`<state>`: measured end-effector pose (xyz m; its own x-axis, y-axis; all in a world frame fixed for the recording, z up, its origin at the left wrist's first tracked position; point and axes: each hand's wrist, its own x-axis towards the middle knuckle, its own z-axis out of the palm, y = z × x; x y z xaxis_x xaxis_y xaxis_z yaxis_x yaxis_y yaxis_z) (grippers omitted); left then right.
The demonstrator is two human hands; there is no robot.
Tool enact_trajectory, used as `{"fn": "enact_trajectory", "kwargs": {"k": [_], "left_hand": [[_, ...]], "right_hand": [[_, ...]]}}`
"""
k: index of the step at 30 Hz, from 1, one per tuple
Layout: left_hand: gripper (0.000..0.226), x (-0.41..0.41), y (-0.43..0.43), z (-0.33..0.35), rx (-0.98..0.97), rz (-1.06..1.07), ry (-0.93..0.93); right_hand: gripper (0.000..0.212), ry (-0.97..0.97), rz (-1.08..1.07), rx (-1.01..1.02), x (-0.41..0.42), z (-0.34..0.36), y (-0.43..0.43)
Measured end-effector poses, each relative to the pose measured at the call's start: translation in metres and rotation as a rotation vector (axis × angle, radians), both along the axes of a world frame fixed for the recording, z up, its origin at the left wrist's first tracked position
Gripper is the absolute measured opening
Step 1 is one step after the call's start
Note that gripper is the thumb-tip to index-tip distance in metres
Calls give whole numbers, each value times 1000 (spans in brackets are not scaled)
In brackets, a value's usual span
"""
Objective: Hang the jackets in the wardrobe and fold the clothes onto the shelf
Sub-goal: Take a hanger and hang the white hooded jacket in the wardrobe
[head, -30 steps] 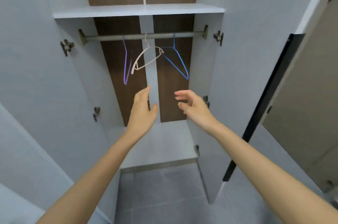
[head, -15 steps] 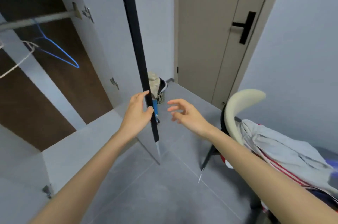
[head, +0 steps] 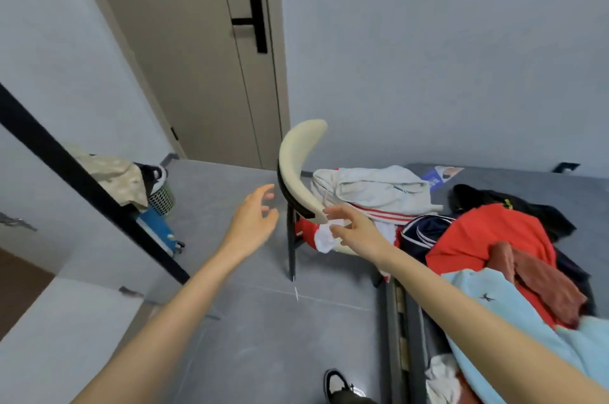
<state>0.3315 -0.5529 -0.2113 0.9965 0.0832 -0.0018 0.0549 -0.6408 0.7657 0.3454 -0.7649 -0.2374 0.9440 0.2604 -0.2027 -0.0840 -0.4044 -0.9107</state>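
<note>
Both my hands reach forward, empty, with relaxed fingers. My left hand (head: 253, 219) hovers over the floor left of a chair (head: 298, 166) with a cream curved back. My right hand (head: 352, 229) is just in front of the chair's seat, close to a light grey jacket (head: 372, 187) and a red and white striped garment (head: 392, 214) draped there. On the bed at right lie a red shirt (head: 487, 238), a black garment (head: 514, 202), a rust cloth (head: 540, 278) and a light blue top (head: 514, 314). The wardrobe door's black edge (head: 82, 186) crosses the left side.
A closed beige door (head: 204, 57) with a black handle stands at the back. A mesh bin with a beige cloth (head: 125, 179) and a blue object (head: 158, 229) sit behind the wardrobe door. The wardrobe's white base (head: 59, 331) is at lower left. My shoe (head: 336, 382) is on the grey floor.
My view has swung right, from the wardrobe's rail and hangers to the chair and the bed with clothes. Both hands stayed open and came close to the chair.
</note>
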Motion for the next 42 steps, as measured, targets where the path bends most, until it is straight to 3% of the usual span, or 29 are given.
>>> {"fn": "enact_trajectory", "kwargs": {"k": [12,29,38,42], "left_hand": [[51,141,-100,-73,-10,-184,166],[45,367,-150,-205,7,-65,451],[65,446,-163,-301,205,-242,633],[53,461,-169,-342,329,-305,640]], "right_hand": [[37,25,-264,-87,93,-62,-122],[43,194,-141,-324,344,-177,-177],[50,286,-84,-384,430,-269,-166],[57,289,-31,-378,460,-306,-156]]}}
